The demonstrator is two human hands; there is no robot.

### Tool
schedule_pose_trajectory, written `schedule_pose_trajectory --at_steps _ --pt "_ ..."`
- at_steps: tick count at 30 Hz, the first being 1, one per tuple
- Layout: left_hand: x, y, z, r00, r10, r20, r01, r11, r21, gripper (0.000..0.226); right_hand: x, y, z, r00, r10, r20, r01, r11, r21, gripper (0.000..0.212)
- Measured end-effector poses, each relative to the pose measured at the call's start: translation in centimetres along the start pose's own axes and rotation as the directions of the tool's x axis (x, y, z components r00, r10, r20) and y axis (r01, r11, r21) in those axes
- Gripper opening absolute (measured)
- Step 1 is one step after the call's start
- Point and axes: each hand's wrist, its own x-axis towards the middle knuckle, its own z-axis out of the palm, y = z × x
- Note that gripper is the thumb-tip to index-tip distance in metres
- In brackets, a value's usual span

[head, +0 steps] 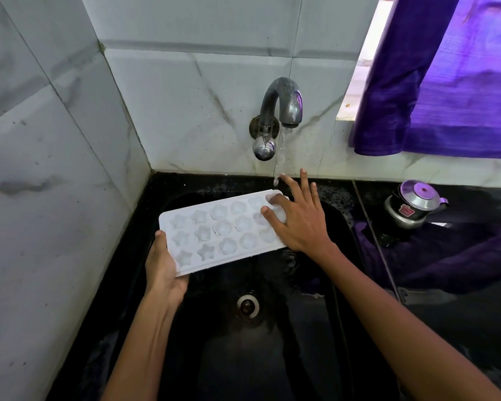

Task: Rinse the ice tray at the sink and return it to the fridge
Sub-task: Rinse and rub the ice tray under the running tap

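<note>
Two hands on the job, both in my view. My left hand (165, 266) grips the near-left corner of the ice tray (220, 231), thumb curled up over the rim, fingers hidden beneath. My right hand (297, 217) lies spread on the tray's far-right end, fingers straight, fingertips pressing into the moulds. Tray: white, star and flower cavities, held roughly level over the black sink (272, 357), above the drain (247, 305). Tap (281, 111) on the tiled wall is running; a thin stream of water (281, 151) drops just past the tray's far-right corner, close beside my outstretched fingers. Whether it strikes the tray or only the fingers, I cannot quite make out. Cavities look wet, possibly holding water. On the black worktop (475, 328) to the right: a small steel pot (414, 208) with lid. Purple curtain (446, 82) hangs at the window above it.
</note>
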Motion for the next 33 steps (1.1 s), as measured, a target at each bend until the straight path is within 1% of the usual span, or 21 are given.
schedule_pose_trajectory --at_steps 4,6,8,12,14,16,18,21,22,25,29,30,31,33 --pt "-0.3 0.1 0.8 1.000 0.001 0.015 0.000 1.000 -0.019 0.044 -0.5 0.4 0.7 0.997 0.060 -0.053 -0.066 0.991 -0.118 0.049" --pt "-0.1 0.2 1.1 1.000 -0.003 0.011 0.003 0.999 -0.032 0.044 -0.6 0.3 0.8 0.993 0.065 -0.098 -0.079 0.986 -0.150 0.047" --pt "0.0 0.1 1.1 1.000 -0.005 0.006 0.005 0.999 -0.045 0.044 -0.6 0.3 0.9 0.993 0.065 -0.103 -0.084 0.979 -0.185 0.050" --pt "-0.4 -0.3 0.8 1.000 -0.028 -0.007 0.027 0.997 -0.067 0.044 -0.4 -0.1 0.8 0.989 -0.009 -0.149 -0.024 0.974 -0.225 0.052" --pt "-0.5 -0.5 0.7 1.000 -0.031 -0.005 0.030 0.997 -0.067 0.044 -0.1 -0.1 0.8 0.987 -0.037 -0.157 0.003 0.977 -0.214 0.052" --pt "-0.5 -0.6 0.7 1.000 -0.026 0.008 0.026 0.998 -0.063 0.045 0.1 -0.1 0.7 0.992 -0.030 -0.120 0.007 0.982 -0.188 0.055" --pt "-0.6 -0.7 0.8 1.000 -0.026 0.013 0.027 0.997 -0.067 0.044 0.1 -0.3 0.5 0.996 -0.033 -0.077 0.016 0.977 -0.213 0.057" --pt "-0.7 -0.7 0.6 1.000 -0.017 0.001 0.017 0.998 -0.060 0.043 0.0 -0.9 0.0 1.000 -0.002 -0.022 -0.005 0.957 -0.290 0.046" --pt "-0.7 -0.7 0.5 1.000 -0.014 -0.001 0.014 0.998 -0.058 0.044 0.1 -1.0 -0.2 0.999 0.035 0.000 -0.033 0.958 -0.284 0.042" --pt "-0.6 -0.8 0.3 1.000 0.002 -0.003 -0.002 0.999 -0.043 0.044 0.6 -0.9 -0.8 0.990 0.127 0.065 -0.110 0.968 -0.224 0.042" --pt "-0.5 -0.9 0.2 1.000 0.012 0.010 -0.011 0.999 -0.043 0.043 1.0 -0.9 -1.2 0.957 0.168 0.237 -0.127 0.976 -0.179 0.040" --pt "-0.6 -0.8 0.2 1.000 0.012 0.010 -0.012 0.999 -0.046 0.042 1.1 -0.9 -1.2 0.951 0.170 0.258 -0.124 0.975 -0.184 0.041" --pt "-0.6 -0.8 0.3 1.000 0.015 0.008 -0.015 0.999 -0.043 0.042 1.1 -0.9 -1.3 0.951 0.172 0.256 -0.123 0.973 -0.195 0.042" --pt "-0.7 -0.7 0.3 1.000 0.018 0.002 -0.018 0.999 -0.037 0.042 1.0 -0.9 -1.5 0.961 0.189 0.200 -0.149 0.969 -0.199 0.041"
